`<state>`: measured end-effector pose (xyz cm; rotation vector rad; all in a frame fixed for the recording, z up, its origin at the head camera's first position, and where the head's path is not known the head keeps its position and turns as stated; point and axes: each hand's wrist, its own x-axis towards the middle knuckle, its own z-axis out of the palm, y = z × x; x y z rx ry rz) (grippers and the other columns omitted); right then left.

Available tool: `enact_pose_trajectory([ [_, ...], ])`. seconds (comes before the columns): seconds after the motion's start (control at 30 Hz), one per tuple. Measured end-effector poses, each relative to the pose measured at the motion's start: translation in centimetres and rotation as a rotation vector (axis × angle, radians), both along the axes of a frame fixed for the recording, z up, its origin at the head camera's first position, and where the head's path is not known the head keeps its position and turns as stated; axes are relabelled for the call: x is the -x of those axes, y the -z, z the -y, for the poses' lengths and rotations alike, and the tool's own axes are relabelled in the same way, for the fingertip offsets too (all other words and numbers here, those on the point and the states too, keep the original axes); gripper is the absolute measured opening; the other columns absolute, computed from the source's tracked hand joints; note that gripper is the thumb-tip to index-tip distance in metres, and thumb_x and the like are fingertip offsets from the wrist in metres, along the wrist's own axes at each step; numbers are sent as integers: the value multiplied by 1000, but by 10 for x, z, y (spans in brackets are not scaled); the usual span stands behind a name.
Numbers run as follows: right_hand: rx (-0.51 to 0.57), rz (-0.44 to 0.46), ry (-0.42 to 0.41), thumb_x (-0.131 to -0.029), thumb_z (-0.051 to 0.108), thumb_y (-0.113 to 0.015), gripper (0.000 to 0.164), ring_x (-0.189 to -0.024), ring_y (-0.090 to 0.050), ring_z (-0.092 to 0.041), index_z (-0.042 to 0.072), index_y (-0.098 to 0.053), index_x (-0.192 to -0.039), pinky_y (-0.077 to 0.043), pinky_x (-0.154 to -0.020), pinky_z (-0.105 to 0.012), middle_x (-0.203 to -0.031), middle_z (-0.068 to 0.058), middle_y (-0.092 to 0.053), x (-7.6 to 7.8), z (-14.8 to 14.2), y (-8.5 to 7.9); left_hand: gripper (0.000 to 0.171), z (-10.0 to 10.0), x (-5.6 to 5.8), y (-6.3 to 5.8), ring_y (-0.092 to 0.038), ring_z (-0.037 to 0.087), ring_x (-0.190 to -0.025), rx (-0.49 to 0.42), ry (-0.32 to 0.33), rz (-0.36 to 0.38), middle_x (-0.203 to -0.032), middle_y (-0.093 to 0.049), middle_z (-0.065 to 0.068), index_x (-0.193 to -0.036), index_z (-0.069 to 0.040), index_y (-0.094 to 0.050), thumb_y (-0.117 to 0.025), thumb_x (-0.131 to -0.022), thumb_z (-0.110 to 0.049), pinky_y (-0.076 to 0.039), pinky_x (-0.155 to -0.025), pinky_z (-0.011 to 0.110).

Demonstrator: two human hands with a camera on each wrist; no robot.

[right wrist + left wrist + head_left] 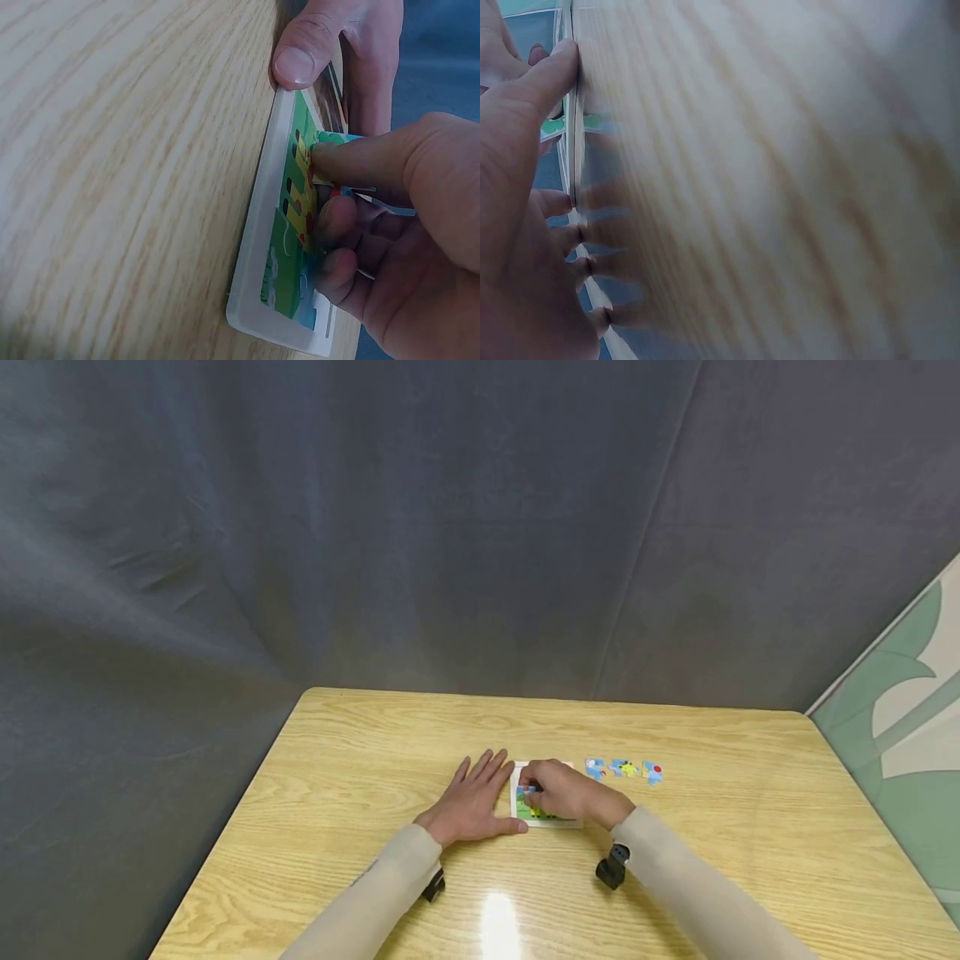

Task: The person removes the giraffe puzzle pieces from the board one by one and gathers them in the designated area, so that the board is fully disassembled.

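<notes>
A small jigsaw puzzle board with a white frame lies on the table, its lower part filled with a green and yellow picture. My left hand lies flat at its left side, fingers spread. In the right wrist view the left thumb presses on a corner of the frame. Over the board, my right hand pinches a puzzle piece with blue and green on it. The thumb and fingers partly cover this piece, and the hand hides much of the upper board.
Right of the board, three loose puzzle pieces lie in a row: a blue and white one, one with a yellow shape and one with a red dot. The wooden table ends at a dark curtain.
</notes>
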<state>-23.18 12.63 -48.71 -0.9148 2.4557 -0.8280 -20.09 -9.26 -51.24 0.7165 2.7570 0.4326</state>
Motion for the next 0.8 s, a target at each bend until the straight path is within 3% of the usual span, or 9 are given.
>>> enact_pose_trajectory([
  [0.3, -33, -27, 18, -105, 8, -66, 9, -70, -48, -9, 9, -68, -96, -39, -63, -23, -83, 2, -60, -4, 1, -3, 102, 0, 0, -1, -7, 25, -171, 21, 3, 1, -183, -8, 1, -172, -19, -22, -58, -96, -77, -10, -138, 56],
  [0.53, -20, -31, 29, -106, 11, -65, 7, -72, -51, -9, 13, -68, -100, -41, -65, -24, -88, 2, -62, -5, -1, 0, 87, -2, -1, -1, -8, 25, -171, 1, -29, 7, -183, -10, 1, -172, -19, -25, -44, -105, -71, -8, -138, 57],
  [0.8, 54, 78, 47, -111, 11, -55, 16, -73, -53, -10, 11, -70, -110, -44, -67, -25, -90, -2, -65, 0, -5, 3, 84, -5, -4, -6, -11, 29, -170, -22, -34, 0, -182, -13, 6, -170, -16, -29, -52, -106, -65, -11, -137, 60],
])
